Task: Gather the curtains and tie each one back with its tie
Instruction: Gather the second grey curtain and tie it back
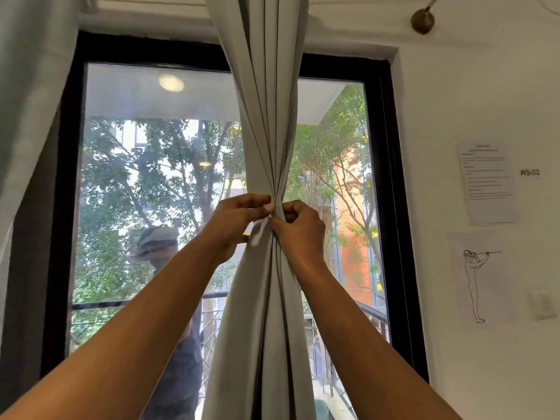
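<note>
— Grey cloth, how many?
— Two curtains: gathered curtain (pixel 266 131) mid-frame, second curtain (pixel 27 86) upper left.
— Hands?
— Two: left hand (pixel 239 224) and right hand (pixel 298 230), fingers curled, pinching the gathered curtain's waist between them.

- grey curtain (pixel 263 131): hangs upright in tight folds, narrowest where the left hand (pixel 239 219) and right hand (pixel 298 228) pinch it, flaring above and below them.
- second curtain (pixel 27 101): same grey, hanging well left of the left hand.

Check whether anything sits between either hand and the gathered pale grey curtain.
Nothing visible does: the left hand and right hand both grip the gathered pale grey fabric curtain at its pinched waist.
</note>
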